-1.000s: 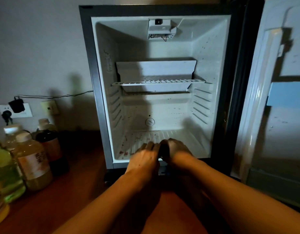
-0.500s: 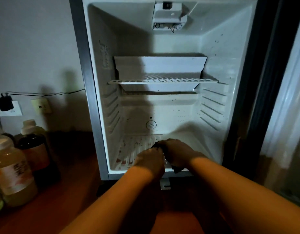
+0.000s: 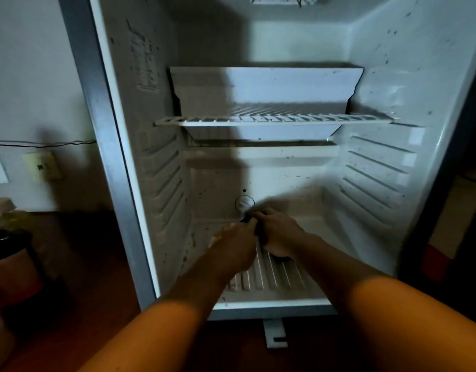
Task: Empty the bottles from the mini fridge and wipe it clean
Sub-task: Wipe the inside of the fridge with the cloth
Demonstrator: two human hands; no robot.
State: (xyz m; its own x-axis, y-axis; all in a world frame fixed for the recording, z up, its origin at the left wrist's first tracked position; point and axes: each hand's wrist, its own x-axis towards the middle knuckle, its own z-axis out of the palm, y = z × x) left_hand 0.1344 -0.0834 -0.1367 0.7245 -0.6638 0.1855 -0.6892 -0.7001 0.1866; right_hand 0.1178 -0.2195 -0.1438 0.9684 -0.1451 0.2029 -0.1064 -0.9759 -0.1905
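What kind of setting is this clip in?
Probably a hotel or guest room: a mini fridge stands open on a wooden surface against a wall with wall sockets, with drink bottles beside it.

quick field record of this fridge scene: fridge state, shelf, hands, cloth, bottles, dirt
fridge: mini fridge open, no bottles visible inside
shelf: one wire shelf mid-height, bare
left hand: left hand over the ribbed floor, on the dark cloth; grip unclear
right hand: right hand gripping the same cloth
bottles: bottles outside, at left on the wooden surface
dirt: dark specks on inner walls and floor
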